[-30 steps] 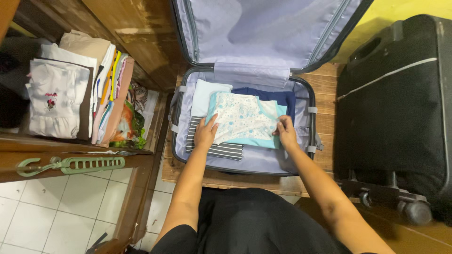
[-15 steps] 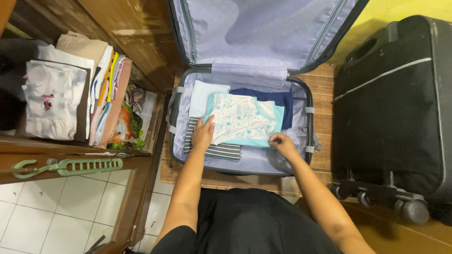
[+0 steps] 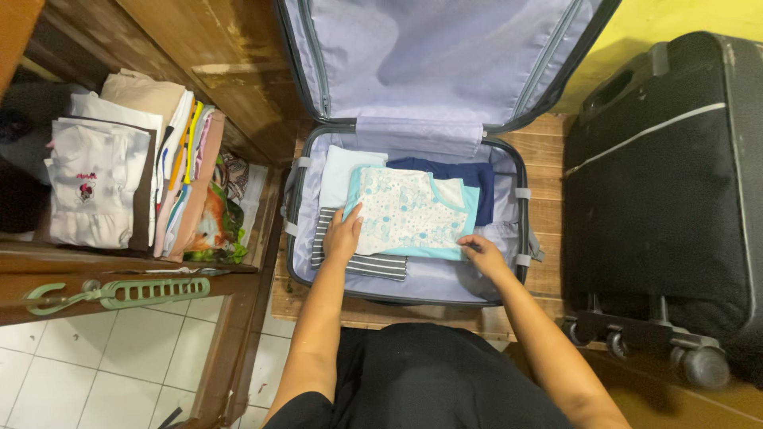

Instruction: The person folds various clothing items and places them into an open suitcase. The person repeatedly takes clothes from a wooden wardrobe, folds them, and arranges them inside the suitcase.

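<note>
We press left hand (image 3: 343, 236) flat, fingers apart, on patterned top (image 3: 405, 210) | right hand (image 3: 482, 254) pinches its 4 o'clock corner | suitcase (image 3: 302, 262) lid cut off at 12

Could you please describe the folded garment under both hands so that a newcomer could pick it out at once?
Find the open grey suitcase on the wooden platform; its lower half holds folded clothes. The top garment, between the left hand and right hand, is white with pale blue spots and turquoise trim, unlike the striped piece and navy piece.

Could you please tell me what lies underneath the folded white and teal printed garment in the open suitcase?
Under the printed garment show a striped piece, a pale blue one and a navy one. How far they run beneath, or anything else there, is covered.
</note>
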